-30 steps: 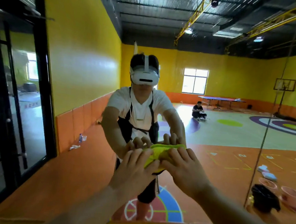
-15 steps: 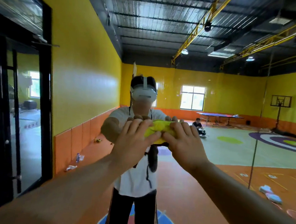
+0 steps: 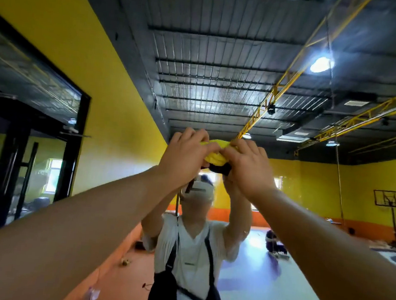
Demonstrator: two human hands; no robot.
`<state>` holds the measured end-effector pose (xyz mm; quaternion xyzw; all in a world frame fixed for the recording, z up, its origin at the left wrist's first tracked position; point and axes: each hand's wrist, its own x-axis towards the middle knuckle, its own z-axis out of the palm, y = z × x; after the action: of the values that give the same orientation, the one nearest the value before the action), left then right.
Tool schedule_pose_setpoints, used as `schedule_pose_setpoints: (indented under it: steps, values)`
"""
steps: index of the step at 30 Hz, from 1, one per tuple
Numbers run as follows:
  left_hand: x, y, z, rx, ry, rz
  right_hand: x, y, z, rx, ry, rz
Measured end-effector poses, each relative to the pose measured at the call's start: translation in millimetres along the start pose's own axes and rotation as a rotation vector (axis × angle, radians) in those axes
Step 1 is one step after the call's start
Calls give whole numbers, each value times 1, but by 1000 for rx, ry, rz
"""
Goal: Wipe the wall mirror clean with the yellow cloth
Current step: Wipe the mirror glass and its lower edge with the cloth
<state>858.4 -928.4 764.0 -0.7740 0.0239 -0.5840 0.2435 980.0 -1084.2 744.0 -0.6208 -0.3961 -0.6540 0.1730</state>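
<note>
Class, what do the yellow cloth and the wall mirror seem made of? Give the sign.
Yellow cloth: soft woven fabric, matte; it bunches into rounded folds. Wall mirror: smooth glossy glass, probably; it reflects the person and room clearly.

At the frame's centre, the left grip (image 3: pixel 186 156) and right grip (image 3: pixel 248 169) hold a crumpled yellow cloth (image 3: pixel 216 152) between them against the large wall mirror (image 3: pixel 277 266), arms raised. The glass reflects the person (image 3: pixel 192 253), a dark corrugated ceiling (image 3: pixel 225 55) and yellow walls (image 3: pixel 321 186).

The crumpled yellow cloth (image 3: pixel 214 155) lies against the large wall mirror (image 3: pixel 222 91), between the left hand (image 3: pixel 186 156) and the right hand (image 3: pixel 248 169), touching both.
</note>
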Motion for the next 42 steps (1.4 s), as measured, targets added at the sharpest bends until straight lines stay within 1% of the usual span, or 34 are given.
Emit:
schedule_pose_setpoints:
  steps: [3, 5, 7, 9, 11, 14, 17, 20, 23, 26, 28, 33, 37, 42]
  values:
    - [51, -13, -9, 3, -42, -55, 47, 17, -3, -3, -11, 1]
    - [60, -16, -8, -27, -68, -83, 58, 22, -4, 17, -32, 2]
    - [52, -11, -2, -62, -20, -103, 56, 20, -3, -3, -43, 7]
    - [37, -2, 7, -70, 33, -132, 48, 15, -2, -17, -17, -4]
    - [24, 3, 14, -52, 76, -118, 38, 18, -1, -12, -3, -37]
    - [13, 5, 18, -74, 81, -93, 33, 35, -2, -8, -98, -123]
    - [12, 9, 24, -98, 104, -56, 33, 54, -9, 49, -139, -170]
    - [19, 18, 32, -93, 152, -4, 32, 71, -17, 84, -127, -236]
    - [35, 40, 41, -87, 182, 42, 26, 100, -26, 102, -104, -236]
    - [61, 65, 48, -83, 109, 65, 15, 131, -37, 120, -99, -187]
    - [74, 75, 44, -75, 47, 58, 10, 145, -40, 112, -79, -208]
    - [70, 86, 38, -77, 46, 19, 8, 145, -37, 100, -22, -200]
    - [67, 93, 47, -47, 94, -6, -6, 145, -27, 85, 69, -217]
    - [31, 109, 64, -10, 154, 43, -47, 142, -15, 90, 128, -227]
